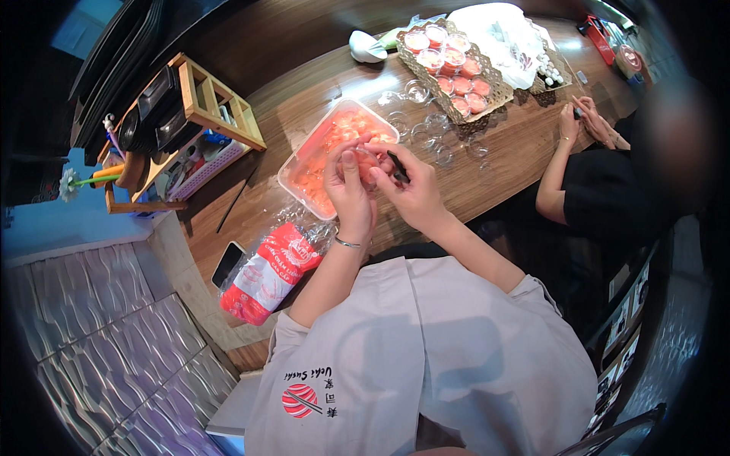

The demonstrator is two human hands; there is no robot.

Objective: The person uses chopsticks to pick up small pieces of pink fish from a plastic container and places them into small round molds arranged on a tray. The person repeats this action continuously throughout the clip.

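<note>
The clear cup point(366, 168) sits between left fingers point(349, 169) and right fingers point(387, 185).

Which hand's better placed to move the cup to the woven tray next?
Probably the right hand: it's nearer the woven tray and has fingers at the cup, though it also holds a black object. The left hand sits nearer the tub.

clear cup point(366, 166) | orange-pink contents | between left grip point(350, 182) and right grip point(417, 188)
</note>
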